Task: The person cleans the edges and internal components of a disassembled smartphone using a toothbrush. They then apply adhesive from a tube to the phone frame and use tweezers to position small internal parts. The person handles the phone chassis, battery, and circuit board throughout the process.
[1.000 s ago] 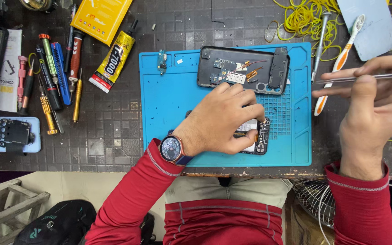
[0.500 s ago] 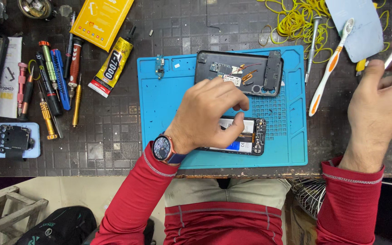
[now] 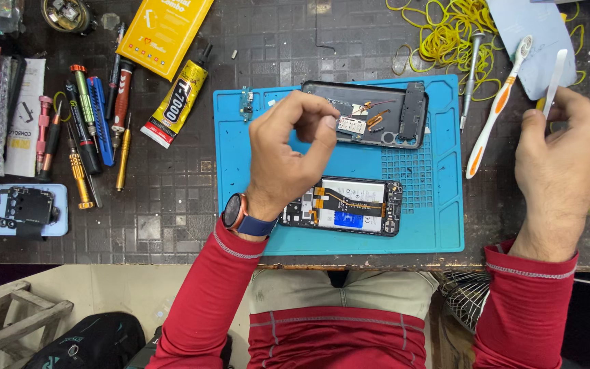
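At my repair counter, my left hand hovers over the blue mat, thumb and forefinger pinched narrow above the phone frame; whether a small part sits between the fingertips I cannot tell. My right hand is off the mat, closed around a white spudger that stands up from my fist. The opened phone, board and flex cables showing, lies on the mat just below my left hand, partly under the wrist. A toothbrush and a heap of yellow rubber bands lie near my right hand; a glue tube and screwdrivers lie well to the left. To do this well, I judge, I must keep the pinch light and low over the mat, so anything small that slips lands on blue rubber, and keep my wrist off those bare cables.
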